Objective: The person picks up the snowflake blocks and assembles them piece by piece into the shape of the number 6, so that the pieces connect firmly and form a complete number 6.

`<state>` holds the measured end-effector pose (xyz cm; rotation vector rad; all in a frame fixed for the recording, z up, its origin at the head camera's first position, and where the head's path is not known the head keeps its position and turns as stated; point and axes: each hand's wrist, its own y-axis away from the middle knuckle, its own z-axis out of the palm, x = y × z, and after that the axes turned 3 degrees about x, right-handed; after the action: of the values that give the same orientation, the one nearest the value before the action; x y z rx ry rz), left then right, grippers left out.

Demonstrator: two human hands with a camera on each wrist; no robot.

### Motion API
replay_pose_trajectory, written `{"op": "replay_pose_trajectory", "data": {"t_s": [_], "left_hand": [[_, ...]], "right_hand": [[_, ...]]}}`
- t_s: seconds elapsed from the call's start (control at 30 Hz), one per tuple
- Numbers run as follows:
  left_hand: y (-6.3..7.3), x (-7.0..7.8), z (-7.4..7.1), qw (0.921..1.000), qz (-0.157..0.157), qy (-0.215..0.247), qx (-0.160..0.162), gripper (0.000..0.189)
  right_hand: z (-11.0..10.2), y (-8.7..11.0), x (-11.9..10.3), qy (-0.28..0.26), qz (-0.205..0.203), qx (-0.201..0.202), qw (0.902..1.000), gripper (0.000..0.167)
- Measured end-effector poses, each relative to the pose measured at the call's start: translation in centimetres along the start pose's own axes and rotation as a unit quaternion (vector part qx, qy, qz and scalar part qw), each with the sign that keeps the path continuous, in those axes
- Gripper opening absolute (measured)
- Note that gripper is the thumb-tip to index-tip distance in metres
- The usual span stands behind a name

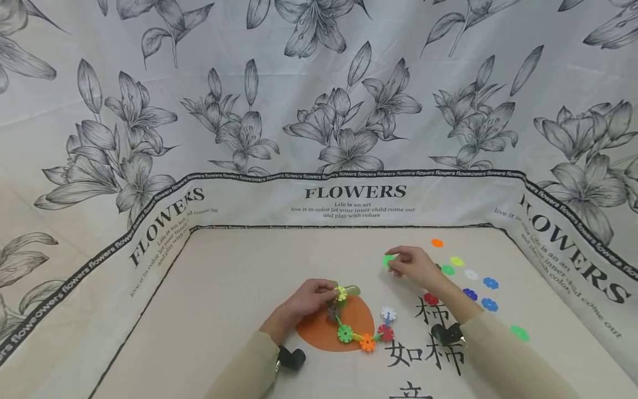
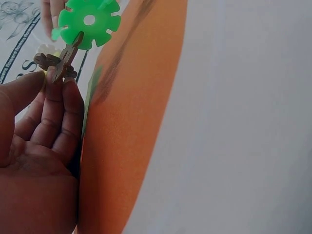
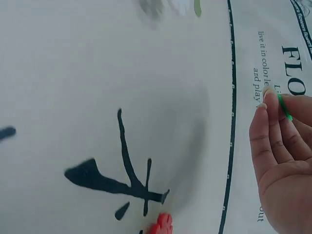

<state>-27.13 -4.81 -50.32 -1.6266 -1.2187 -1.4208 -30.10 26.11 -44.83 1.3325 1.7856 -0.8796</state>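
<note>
My left hand (image 1: 310, 299) pinches one end of a curved chain of interlocking plastic snowflake discs, over an orange printed circle (image 1: 319, 335). A yellow disc (image 1: 341, 293) and a brown disc (image 2: 66, 61) are at the fingertips. Further along hang a green disc (image 1: 345, 333), an orange disc (image 1: 368, 342), a red disc (image 1: 385, 333) and, at the far end, a white disc (image 1: 389, 314). Farther right and forward, my right hand (image 1: 415, 267) pinches a loose green disc (image 1: 388, 260) between thumb and fingers. Only its thin green edge shows in the right wrist view.
Loose discs lie scattered on the cloth at the right: orange (image 1: 437, 243), yellow (image 1: 456, 261), white (image 1: 471, 274), several blue (image 1: 490, 283), red (image 1: 431, 298) and green (image 1: 520, 333). Black characters (image 1: 433, 354) are printed nearer. A flower-patterned curtain (image 1: 349, 111) rises behind the table.
</note>
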Motion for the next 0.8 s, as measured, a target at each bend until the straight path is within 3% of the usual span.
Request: {"op": "replay_pose_trajectory", "data": {"t_s": [0.43, 0.8], "left_hand": [[-0.1, 0.0, 0.0, 1.0000, 0.002, 0.005, -0.001, 0.018], [-0.3, -0.3, 0.0, 0.9999, 0.003, 0.004, -0.011, 0.018]], "right_hand": [[2.9, 1.4, -1.2, -0.061, -0.002, -0.054, 0.9967, 0.028], [5.1, 1.8, -0.9, -0.092, 0.032, -0.096, 0.9906, 0.024]]}}
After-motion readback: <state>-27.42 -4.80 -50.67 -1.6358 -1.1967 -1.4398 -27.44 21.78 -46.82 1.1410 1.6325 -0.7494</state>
